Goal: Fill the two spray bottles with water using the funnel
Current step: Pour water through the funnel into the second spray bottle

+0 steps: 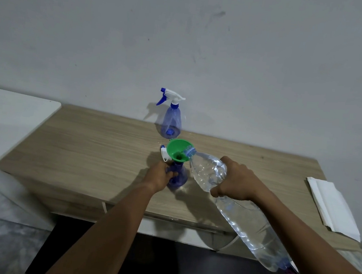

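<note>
While right hand (237, 182) grips the water bottle (253, 230) and left hand (159, 175) clasps the spray bottle (180, 176), overtilting may flood the funnel (174, 147) above that grip.

A wooden desk (86, 145) stands against a grey wall (185, 38). Folded white paper (332, 206) lies on its right end. A white surface (11, 120) sits just beside its left end.

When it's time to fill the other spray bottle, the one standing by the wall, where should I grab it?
Take the far spray bottle by its slim upper body, just under the blue collar, coming from the front right. It stands upright and narrows toward the top, its trigger sticks out left, and the wall is close behind.
</note>
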The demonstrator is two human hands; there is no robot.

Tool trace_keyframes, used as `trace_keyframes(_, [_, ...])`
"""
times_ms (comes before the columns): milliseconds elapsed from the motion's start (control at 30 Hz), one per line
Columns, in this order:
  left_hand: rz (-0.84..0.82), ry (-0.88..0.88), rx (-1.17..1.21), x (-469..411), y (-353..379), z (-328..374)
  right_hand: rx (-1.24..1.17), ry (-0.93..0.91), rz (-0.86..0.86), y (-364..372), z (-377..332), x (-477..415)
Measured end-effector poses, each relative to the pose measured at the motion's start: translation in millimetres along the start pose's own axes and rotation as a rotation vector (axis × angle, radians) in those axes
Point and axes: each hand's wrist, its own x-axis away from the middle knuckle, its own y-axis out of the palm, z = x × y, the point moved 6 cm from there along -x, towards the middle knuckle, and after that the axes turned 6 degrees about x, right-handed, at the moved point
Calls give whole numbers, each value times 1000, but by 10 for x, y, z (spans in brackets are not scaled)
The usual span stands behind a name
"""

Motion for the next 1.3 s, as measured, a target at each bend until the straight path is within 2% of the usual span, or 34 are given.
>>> trace_keyframes(533, [2,19,24,-4,2,13,-69,-2,35,3,8,-61])
trace_keyframes(967, [-27,17,72,-65,16,-63,-704,41,682,-377,96,-187])
trace_keyframes(1100, [-37,25,98,-67,8,-98,-785,63,798,-311,91,-334])
trace_keyframes(1300, [-58,42,87,-106,14,-180,-832,120,863,-190,208,-542])
